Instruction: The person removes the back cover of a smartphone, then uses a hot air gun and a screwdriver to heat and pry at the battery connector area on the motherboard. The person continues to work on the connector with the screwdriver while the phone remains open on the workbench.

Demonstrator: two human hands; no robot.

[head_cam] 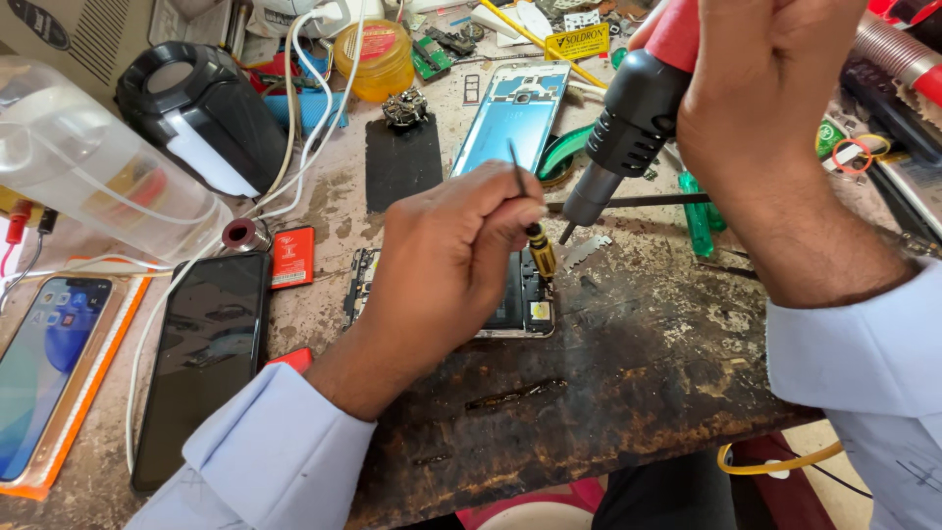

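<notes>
My left hand point(446, 255) grips tweezers point(517, 177) whose tips point down at a yellow part point(542, 253) on an opened phone point(530, 314) lying on the worn workbench. Most of the phone is hidden under that hand. My right hand point(760, 108) holds a black and red hot-air gun point(633, 113). Its metal nozzle point(587, 201) points down and left at the same spot, just above the phone's right edge.
A phone back frame point(510, 118) and a dark panel point(402, 162) lie behind the opened phone. Two whole phones point(201, 363) point(44, 363) rest at the left. A black lamp base point(201, 108), white cables, a yellow jar point(375, 59) and green-handled tools point(699, 211) crowd the bench.
</notes>
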